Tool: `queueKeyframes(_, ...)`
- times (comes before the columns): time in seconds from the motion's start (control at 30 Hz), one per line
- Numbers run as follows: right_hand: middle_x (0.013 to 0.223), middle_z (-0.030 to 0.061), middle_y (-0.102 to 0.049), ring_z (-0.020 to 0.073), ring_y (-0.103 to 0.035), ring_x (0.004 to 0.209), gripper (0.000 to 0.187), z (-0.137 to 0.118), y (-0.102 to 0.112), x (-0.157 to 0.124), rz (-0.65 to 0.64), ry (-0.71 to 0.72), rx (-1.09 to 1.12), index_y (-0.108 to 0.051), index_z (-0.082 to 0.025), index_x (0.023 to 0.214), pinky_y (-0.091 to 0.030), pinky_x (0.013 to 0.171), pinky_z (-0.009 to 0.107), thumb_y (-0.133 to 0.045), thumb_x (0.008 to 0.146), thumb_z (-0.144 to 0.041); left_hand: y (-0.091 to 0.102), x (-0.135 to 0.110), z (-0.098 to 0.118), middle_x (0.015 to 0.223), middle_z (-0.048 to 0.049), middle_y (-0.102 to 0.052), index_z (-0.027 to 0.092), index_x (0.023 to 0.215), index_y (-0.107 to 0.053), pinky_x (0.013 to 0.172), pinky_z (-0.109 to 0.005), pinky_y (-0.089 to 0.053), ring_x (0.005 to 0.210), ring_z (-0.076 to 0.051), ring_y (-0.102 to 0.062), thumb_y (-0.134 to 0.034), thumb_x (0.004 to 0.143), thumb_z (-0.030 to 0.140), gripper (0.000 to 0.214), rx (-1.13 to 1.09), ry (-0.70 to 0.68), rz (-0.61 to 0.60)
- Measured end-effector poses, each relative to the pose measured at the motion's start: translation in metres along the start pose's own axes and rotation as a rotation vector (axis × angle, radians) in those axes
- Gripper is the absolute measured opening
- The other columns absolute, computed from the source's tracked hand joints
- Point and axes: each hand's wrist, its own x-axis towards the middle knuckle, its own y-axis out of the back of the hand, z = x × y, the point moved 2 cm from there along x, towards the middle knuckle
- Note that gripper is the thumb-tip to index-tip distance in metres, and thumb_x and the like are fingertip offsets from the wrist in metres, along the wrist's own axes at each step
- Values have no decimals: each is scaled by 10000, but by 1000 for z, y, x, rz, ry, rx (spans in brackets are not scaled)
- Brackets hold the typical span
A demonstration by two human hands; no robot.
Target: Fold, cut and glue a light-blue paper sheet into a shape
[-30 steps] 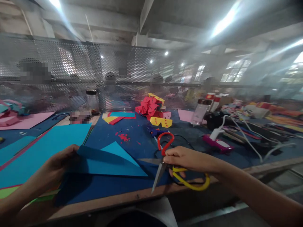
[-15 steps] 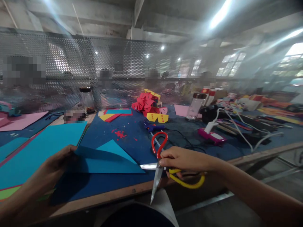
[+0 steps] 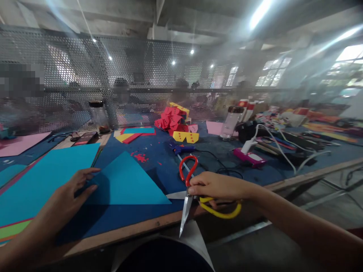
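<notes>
My left hand (image 3: 70,189) holds the left edge of a blue paper triangle (image 3: 127,181), fingers pinched on it, and the sheet stands tilted up off the dark blue table mat (image 3: 159,158). My right hand (image 3: 212,187) grips a pair of scissors (image 3: 188,192) with one red loop and one yellow loop. The blades are spread apart, one pointing left toward the triangle's right tip, the other pointing down past the table's wooden front edge (image 3: 136,228).
Large blue sheets (image 3: 42,177) lie at the left. A pile of red and yellow paper pieces (image 3: 176,124), a blue glue gun (image 3: 183,148), jars (image 3: 229,122), a pink device with white cable (image 3: 249,156) and a perforated metal screen (image 3: 141,83) fill the back. People sit behind the screen.
The blue triangle has been raised to stand more upright. My right hand has moved slightly left with the scissors, and their blades have spread further apart.
</notes>
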Motion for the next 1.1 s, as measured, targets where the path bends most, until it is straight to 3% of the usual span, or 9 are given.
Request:
queueKeyframes(0.07, 601, -55, -356, 53, -394, 472, 440, 2, -1, 0, -1, -6, 8, -407, -185, 689, -300, 435, 175, -473, 916, -557, -3, -1, 0, 1272, -96, -642, 234, 1324, -492, 924, -405, -553, 1134, -300, -648, -532, 893, 485, 500, 25, -34, -21)
queueKeyframes(0.17, 596, -54, -360, 54, -402, 470, 444, 2, -1, 0, 1, -7, 4, -411, -184, 686, -298, 435, 176, -468, 920, -556, -6, -5, 10, 1459, -60, -515, 297, 1356, -498, 1108, -479, -404, 1337, -302, -488, -514, 935, 458, 451, 102, -251, -47)
queueKeyframes(0.23, 603, -51, -371, 53, -411, 463, 438, 1, -1, -1, -4, -14, -10, -418, -182, 682, -301, 434, 179, -468, 924, -544, -12, -9, 20, 1489, -10, -500, 344, 1329, -565, 1150, -501, -347, 1414, -299, -389, -527, 946, 436, 396, 140, -444, -169)
queueKeyframes(0.33, 621, -47, -388, 61, -460, 461, 434, -1, -2, -2, -26, -27, -19, -424, -183, 688, -325, 438, 186, -461, 930, -541, -22, -9, 32, 1525, 22, -453, 409, 1406, -501, 1130, -521, -375, 1428, -295, -370, -539, 951, 439, 458, 209, -594, -338)
queueKeyframes(0.53, 611, -39, -447, 65, -472, 440, 431, 2, -3, -5, -23, -22, 15, -478, -172, 711, -371, 456, 200, -463, 935, -539, -38, 0, 37, 1523, 33, -453, 427, 1448, -433, 1071, -436, -459, 1368, -259, -465, -477, 989, 442, 461, 257, -618, -413)
queueKeyframes(0.77, 559, -55, -415, 75, -477, 430, 428, 9, -7, -12, 3, -29, 27, -502, -171, 713, -372, 480, 205, -455, 948, -525, -44, -4, 34, 1484, 42, -506, 424, 1430, -465, 1087, -453, -441, 1352, -255, -481, -442, 999, 469, 434, 300, -602, -407)
queueKeyframes(0.97, 467, -46, -469, 88, -472, 419, 460, 15, -17, -23, 25, -52, 19, -459, -184, 696, -313, 467, 201, -439, 950, -568, -42, -8, 40, 1429, 20, -569, 396, 1366, -558, 1066, -443, -467, 1285, -247, -551, -449, 996, 454, 390, 273, -596, -338)
queueKeyframes(1.1, 453, -36, -489, 90, -465, 420, 479, 16, -22, -28, 61, -81, 50, -447, -189, 689, -308, 464, 200, -427, 949, -590, -35, -13, 52, 1369, 9, -623, 376, 1323, -606, 1017, -434, -508, 1229, -250, -597, -449, 997, 434, 367, 224, -664, -299)
